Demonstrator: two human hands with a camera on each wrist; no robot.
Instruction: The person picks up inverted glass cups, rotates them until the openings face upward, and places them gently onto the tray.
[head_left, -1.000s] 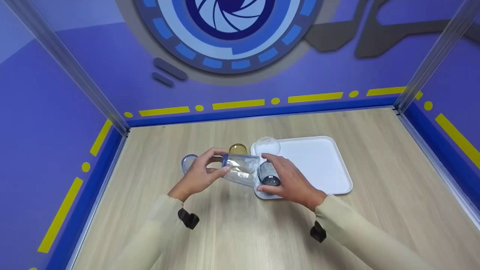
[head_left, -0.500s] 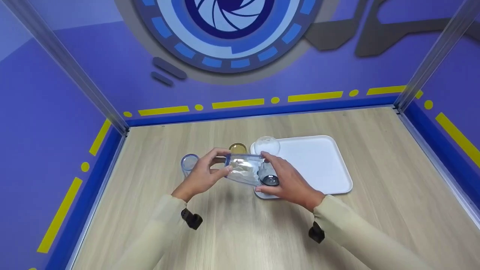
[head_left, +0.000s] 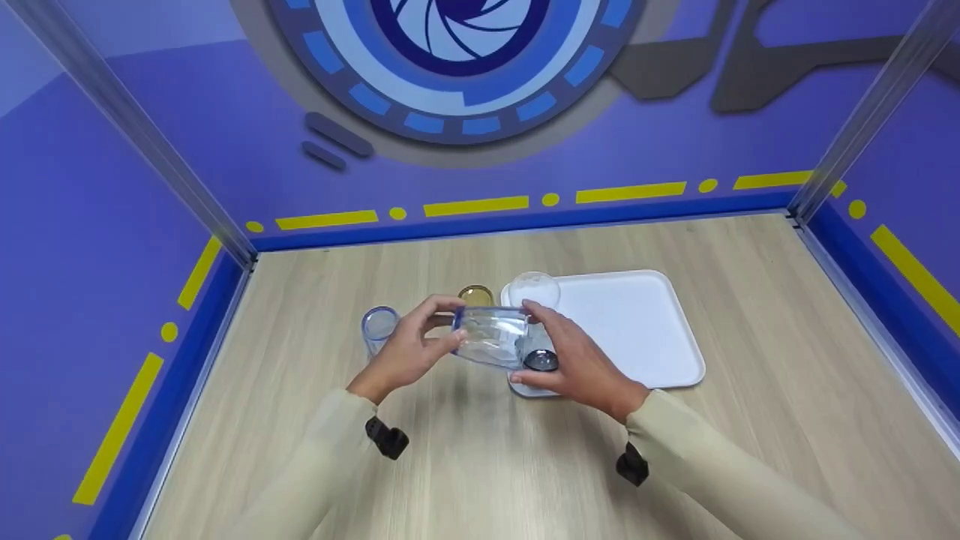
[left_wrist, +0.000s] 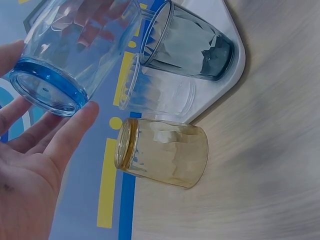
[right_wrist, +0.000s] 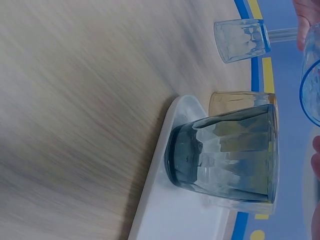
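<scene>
Tilted on its side above the table is a clear blue-tinted drinking glass [head_left: 491, 335]. My left hand [head_left: 409, 349] grips its thick blue base between thumb and fingers. At its mouth, my right hand [head_left: 581, 361] holds the rim, thumb low and fingers high. Below that hand a grey drinking glass [right_wrist: 225, 155] stands upright on the corner of the white tray [head_left: 630, 330]. Behind it on the tray is a colourless glass [head_left: 535, 289]. An amber glass [left_wrist: 162, 152] stands upside down on the table just left of the tray.
Another blue-tinted glass [right_wrist: 242, 41] stands upside down on the table, left of the amber one and partly behind my left hand in the head view. Patterned blue-purple wall panels [head_left: 480, 180] enclose the wooden table [head_left: 465, 465] at the back and sides.
My left hand has moved slightly right with the blue-tinted glass. Its mouth now reaches between my right thumb and fingers, which have closed in on the rim. The other glasses stay put.
</scene>
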